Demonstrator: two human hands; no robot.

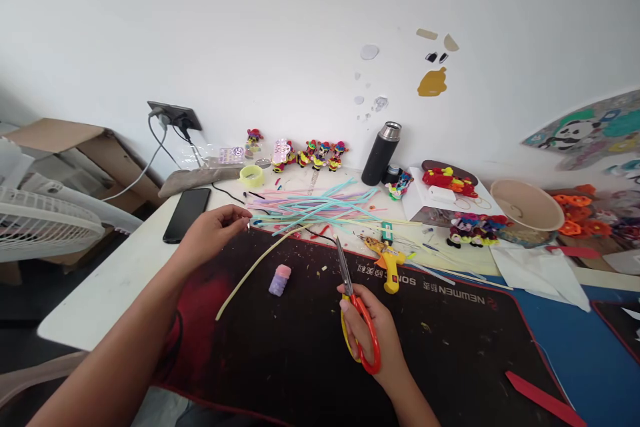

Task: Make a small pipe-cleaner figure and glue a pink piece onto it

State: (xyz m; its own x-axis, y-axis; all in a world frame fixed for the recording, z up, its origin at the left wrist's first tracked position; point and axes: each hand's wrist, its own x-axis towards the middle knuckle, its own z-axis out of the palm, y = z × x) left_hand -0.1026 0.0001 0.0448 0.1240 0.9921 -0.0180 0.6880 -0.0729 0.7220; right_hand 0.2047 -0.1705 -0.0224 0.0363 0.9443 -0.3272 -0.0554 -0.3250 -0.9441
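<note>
My right hand (pixel 373 330) is wrapped round the red and yellow handles of a pair of scissors (pixel 345 267), whose blades point away from me and look closed. My left hand (pixel 215 232) is at the left end of a pile of pipe cleaners (pixel 310 207). Its fingertips are pinched together over something small that I cannot make out. A pale yellow pipe cleaner (pixel 245 279) curves from the pile onto the dark mat (pixel 300 360). Between my hands lies a short pink and purple fuzzy bundle (pixel 280 279).
Right of the scissors lies a yellow glue gun (pixel 390 263). Farther back are a roll of tape (pixel 251 176), several small fuzzy dolls (pixel 320 155), a black flask (pixel 381 153) and a white box (pixel 415 193). A phone (pixel 187 215) lies at the left, near a fan (pixel 45 223).
</note>
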